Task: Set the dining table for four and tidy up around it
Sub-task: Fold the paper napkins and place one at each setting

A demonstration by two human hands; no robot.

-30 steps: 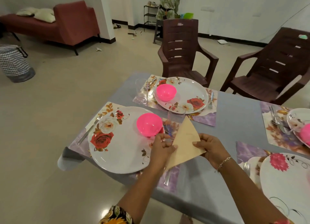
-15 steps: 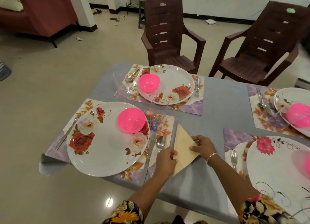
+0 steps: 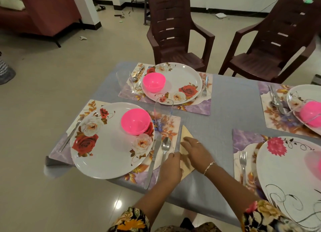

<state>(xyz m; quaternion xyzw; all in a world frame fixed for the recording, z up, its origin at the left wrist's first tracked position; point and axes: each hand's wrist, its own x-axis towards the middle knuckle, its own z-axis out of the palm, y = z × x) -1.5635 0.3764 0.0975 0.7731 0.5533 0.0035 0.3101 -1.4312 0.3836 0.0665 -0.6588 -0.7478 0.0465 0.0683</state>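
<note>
**Condition.** The folded napkin (image 3: 185,133), a beige triangle, lies on the worktop (image 3: 225,108) just beside the right edge of the nearest placemat (image 3: 174,123). The right hand (image 3: 196,151) lies flat on it, fingers straight and spread, pressing it down. The left hand (image 3: 171,169) meets the napkin's left edge with bent fingers. Whether it pinches the fold or only steadies it cannot be told.

**Hazards**

1. Tumbler. The glass tumbler (image 3: 163,111) stands on the placemat close beyond the napkin's far tip. It is tall and narrow, so it would likely tip easily. A forward sweep of either hand while smoothing could strike it.
2. Cutlery. The spoon (image 3: 165,144) and table knife (image 3: 153,162) lie just left of the left hand. A sideways nudge from that wrist would probably push them out of line or against the dinner plate (image 3: 107,150).
3. Fold. If the right hand lifts at an angle rather than straight up, the napkin could spring open or slide on the smooth cloth.
4. Edge. The napkin's near corner lies close to the worktop's near edge. A pull toward the body could drag it off onto the floor.
5. Placemat. Pressure on the mat's edge could shift it, and with it the plate and the pink bowl (image 3: 135,121).
</note>
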